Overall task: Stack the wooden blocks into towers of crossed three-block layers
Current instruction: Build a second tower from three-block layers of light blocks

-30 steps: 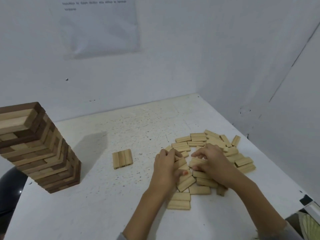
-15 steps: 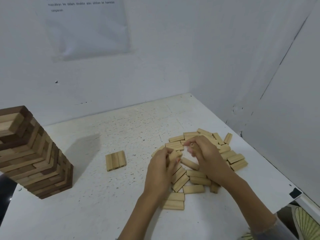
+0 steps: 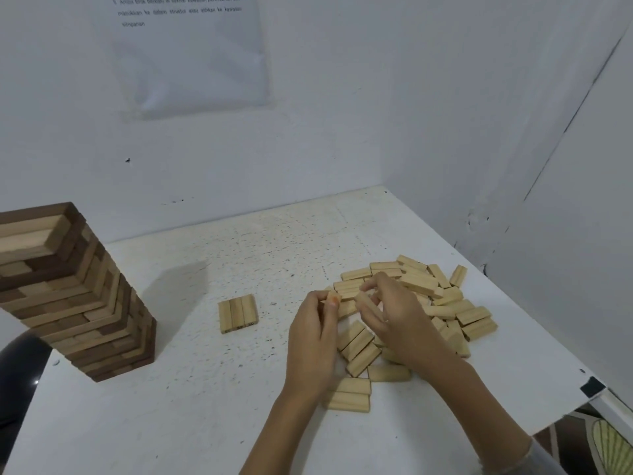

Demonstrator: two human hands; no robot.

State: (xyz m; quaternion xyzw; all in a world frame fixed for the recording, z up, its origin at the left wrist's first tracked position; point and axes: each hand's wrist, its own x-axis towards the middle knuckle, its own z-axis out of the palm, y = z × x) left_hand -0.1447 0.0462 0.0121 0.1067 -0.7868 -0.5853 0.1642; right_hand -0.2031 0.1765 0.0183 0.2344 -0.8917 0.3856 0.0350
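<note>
A loose pile of pale wooden blocks (image 3: 445,303) lies on the white table (image 3: 205,406) at the right. My left hand (image 3: 313,341) hovers over the pile's left side and pinches one pale block (image 3: 333,298) by its end. My right hand (image 3: 397,313) is just to its right, fingers curled round another pale block (image 3: 367,303) lifted off the pile. A flat layer of three pale blocks (image 3: 237,313) sits side by side in the middle of the table. A tall tower of crossed light and dark layers (image 3: 72,296) stands at the left.
White walls close the table at the back and right. A sheet of paper (image 3: 191,53) hangs on the back wall. A dark rounded object (image 3: 20,371) sits at the left edge by the tower. The table's front right corner (image 3: 591,387) is near my right forearm.
Both hands have risen off the pile, each now with a block between its fingers. The view has shifted slightly; the tower and three-block layer stay put.
</note>
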